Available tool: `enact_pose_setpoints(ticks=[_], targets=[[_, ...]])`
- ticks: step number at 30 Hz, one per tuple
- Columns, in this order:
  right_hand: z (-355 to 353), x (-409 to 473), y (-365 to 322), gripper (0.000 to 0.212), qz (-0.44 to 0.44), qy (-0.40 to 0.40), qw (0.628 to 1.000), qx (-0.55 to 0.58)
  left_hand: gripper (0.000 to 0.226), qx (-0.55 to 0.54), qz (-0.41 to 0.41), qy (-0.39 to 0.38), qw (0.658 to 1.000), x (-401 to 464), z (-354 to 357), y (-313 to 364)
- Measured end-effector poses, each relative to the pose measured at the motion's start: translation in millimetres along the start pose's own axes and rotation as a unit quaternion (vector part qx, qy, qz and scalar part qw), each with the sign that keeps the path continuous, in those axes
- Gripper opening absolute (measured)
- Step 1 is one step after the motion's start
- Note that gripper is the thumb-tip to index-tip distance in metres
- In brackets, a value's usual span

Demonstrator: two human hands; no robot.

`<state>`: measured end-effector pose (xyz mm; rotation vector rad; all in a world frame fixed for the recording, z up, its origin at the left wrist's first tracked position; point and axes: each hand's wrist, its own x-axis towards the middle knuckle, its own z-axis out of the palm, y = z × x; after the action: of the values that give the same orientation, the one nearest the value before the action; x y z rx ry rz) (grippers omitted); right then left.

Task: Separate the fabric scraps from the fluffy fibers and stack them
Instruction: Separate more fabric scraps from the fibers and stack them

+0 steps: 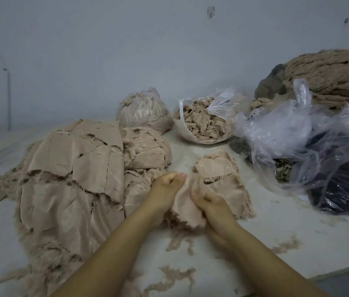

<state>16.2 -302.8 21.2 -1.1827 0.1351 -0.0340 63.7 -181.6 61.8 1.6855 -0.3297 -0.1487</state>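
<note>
Beige fabric scrap [187,207], frayed, fluffy-edged, crumpled

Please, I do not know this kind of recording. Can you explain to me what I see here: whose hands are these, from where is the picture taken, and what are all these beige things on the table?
There is no machine: a person works with bare hands, and one camera on the head looks down at them. The left hand and right hand both grip one beige fabric scrap. Left of it on the table lies a big stack of scraps; just behind the held scrap lies a smaller heap. Loose fluffy fibers lie near the arms. Further back stand a closed plastic bag and an open bag of fibers, both filled with beige fluff.
</note>
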Motion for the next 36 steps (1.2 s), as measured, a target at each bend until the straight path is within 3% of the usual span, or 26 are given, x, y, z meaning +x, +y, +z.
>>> enact_pose_setpoints(ticks=[2, 4, 7, 9, 11, 13, 16, 19, 21, 28, 33, 35, 36], targets=[[-9.8, 7.7, -8.7, 0.021, -0.067, 0.099, 0.992, -0.043, 0.028, 0.031, 0.025, 0.022, 0.999, 9.0, 6.8, 0.8], [-26.3, 17.0, -21.1, 0.02, -0.122, 0.189, 0.964, -0.142, 0.024, 0.067, 0.047, 0.044, 0.996, 19.5, 14.5, 0.9], [-53.2, 30.3, -37.8, 0.018, -0.123, 0.24, 0.925, -0.267, 0.008, 0.145, 0.034, 0.068, 0.987, 34.9, 22.5, -9.6], [-67.8, 33.2, -42.0, 0.015, -0.107, 0.272, 0.872, -0.393, 0.008, 0.165, -0.002, 0.061, 0.984, 39.7, 25.4, -21.4], [-76.2, 30.3, -36.3, 0.03, -0.143, 0.279, 0.791, -0.526, 0.01, 0.214, 0.024, 0.049, 0.975, 37.5, 24.5, -34.0], [-74.5, 24.3, -23.5, 0.037, -0.206, 0.229, 0.74, -0.598, 0.014, 0.324, 0.133, 0.027, 0.936, 33.0, 22.2, -45.5], [-74.3, 20.2, -3.4, 0.044, -0.195, 0.151, 0.704, -0.666, 0.036, 0.448, 0.236, -0.069, 0.86, 33.7, 25.1, -55.4], [-79.5, 27.5, 6.0, 0.055, -0.141, 0.136, 0.686, -0.701, 0.046, 0.561, 0.221, -0.145, 0.784, 43.7, 33.6, -62.7], [-81.8, 38.1, 10.8, 0.058, -0.124, 0.127, 0.669, -0.722, 0.047, 0.589, 0.188, -0.172, 0.766, 54.1, 38.0, -65.3], [-81.8, 101.2, 3.9, 0.059, -0.085, 0.113, 0.68, -0.719, 0.051, 0.609, 0.151, -0.142, 0.766, 95.0, 39.3, -66.6], [-75.1, 132.0, -13.2, 0.059, -0.046, 0.098, 0.702, -0.704, 0.041, 0.503, 0.23, -0.091, 0.828, 88.9, 20.8, -51.7], [-65.3, 129.9, -12.2, 0.055, -0.102, 0.131, 0.7, -0.695, 0.039, 0.443, 0.259, -0.036, 0.858, 79.3, 4.4, -45.2], [-57.0, 125.7, -8.6, 0.05, -0.151, 0.142, 0.716, -0.666, 0.039, 0.418, 0.248, -0.007, 0.874, 75.2, -7.1, -43.0]])
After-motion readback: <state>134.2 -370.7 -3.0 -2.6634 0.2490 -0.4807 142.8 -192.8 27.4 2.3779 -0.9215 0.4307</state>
